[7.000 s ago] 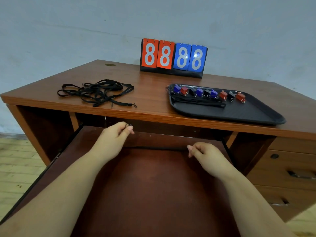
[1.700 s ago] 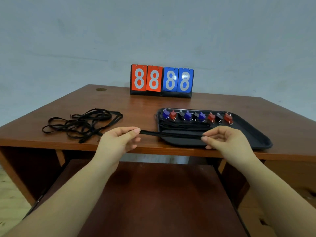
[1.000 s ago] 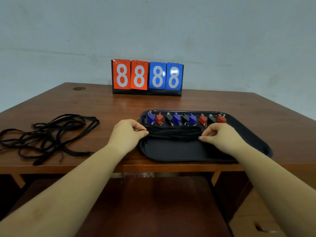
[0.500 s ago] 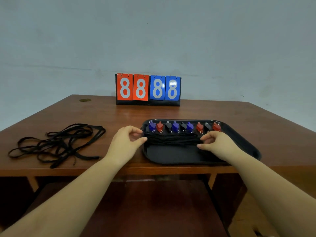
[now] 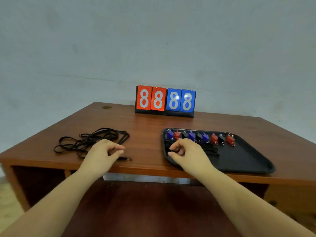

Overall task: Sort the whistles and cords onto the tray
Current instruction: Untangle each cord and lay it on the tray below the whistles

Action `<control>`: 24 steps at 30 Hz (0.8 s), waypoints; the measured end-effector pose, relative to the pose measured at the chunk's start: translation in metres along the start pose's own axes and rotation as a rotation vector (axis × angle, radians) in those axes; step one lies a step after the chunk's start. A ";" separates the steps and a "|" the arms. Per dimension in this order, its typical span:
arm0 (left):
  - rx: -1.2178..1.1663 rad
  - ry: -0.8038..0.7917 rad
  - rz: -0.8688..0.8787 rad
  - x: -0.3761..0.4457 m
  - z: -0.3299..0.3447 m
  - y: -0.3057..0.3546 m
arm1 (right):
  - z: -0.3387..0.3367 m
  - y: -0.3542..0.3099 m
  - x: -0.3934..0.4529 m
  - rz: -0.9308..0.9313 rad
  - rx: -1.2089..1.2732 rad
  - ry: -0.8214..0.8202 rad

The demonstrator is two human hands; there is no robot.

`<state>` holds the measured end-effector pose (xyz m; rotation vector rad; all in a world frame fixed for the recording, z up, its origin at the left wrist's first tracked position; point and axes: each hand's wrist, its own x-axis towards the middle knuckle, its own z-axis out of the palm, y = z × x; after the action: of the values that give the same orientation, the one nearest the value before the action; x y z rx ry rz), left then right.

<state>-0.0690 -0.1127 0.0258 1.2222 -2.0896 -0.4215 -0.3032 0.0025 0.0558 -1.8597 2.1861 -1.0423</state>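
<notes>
I am holding my left hand (image 5: pixel 100 153) loosely curled and gripping nothing over the tangled pile of flat black cords (image 5: pixel 89 141) lying on the glossy brown wooden desk (image 5: pixel 147 134). My right hand (image 5: pixel 186 153) is hovering over the bundled cords (image 5: pixel 211 149) inside the smooth black plastic tray (image 5: pixel 248 161), fingers bent; I cannot tell whether it is pinching any. Blue, red and black plastic whistles (image 5: pixel 200 137) are lining the tray's far edge.

Scoreboard (image 5: pixel 165 101): a flip-card stand at the back edge of the desk (image 5: pixel 147 130), the only thing bearing readable signs.
Red cards, left half of the scoreboard: two white digits, "8" and "8".
Blue cards, right half of the scoreboard: two white digits, "8" and "8".
Full reading, left to right: 88 88.
</notes>
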 end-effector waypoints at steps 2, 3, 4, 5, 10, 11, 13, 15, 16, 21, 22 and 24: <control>0.031 -0.012 0.018 -0.003 0.000 -0.008 | 0.019 -0.021 0.002 -0.061 0.009 -0.068; 0.043 -0.017 0.027 -0.005 0.000 -0.011 | 0.029 -0.030 0.003 -0.080 0.009 -0.101; 0.054 -0.021 0.033 -0.006 0.000 -0.013 | 0.039 -0.038 0.005 -0.096 0.009 -0.129; 0.063 -0.025 0.037 -0.007 0.000 -0.015 | 0.049 -0.044 0.006 -0.111 0.009 -0.151; 0.077 0.016 0.117 -0.011 0.004 -0.021 | 0.088 -0.066 0.018 -0.065 0.001 -0.220; 0.064 0.037 0.126 -0.011 0.004 -0.022 | 0.093 -0.068 0.020 -0.050 -0.013 -0.217; 0.062 0.073 0.158 -0.013 0.005 -0.024 | 0.099 -0.071 0.024 -0.034 -0.038 -0.202; 0.066 0.095 0.212 -0.014 0.007 -0.027 | 0.100 -0.071 0.025 -0.025 -0.026 -0.197; 0.054 0.096 0.235 -0.014 0.007 -0.028 | 0.099 -0.070 0.026 -0.026 -0.006 -0.193; -0.118 0.022 0.191 -0.009 0.005 -0.018 | 0.082 -0.062 0.025 -0.034 0.148 -0.098; -0.131 0.008 0.193 -0.008 0.004 -0.017 | 0.075 -0.059 0.025 -0.030 0.155 -0.090; -0.112 -0.027 0.210 -0.004 0.003 -0.014 | 0.060 -0.050 0.025 -0.001 0.141 -0.077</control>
<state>-0.0608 -0.1168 0.0135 0.9260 -2.1594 -0.4535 -0.2391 -0.0470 0.0456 -1.8089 2.0139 -1.0764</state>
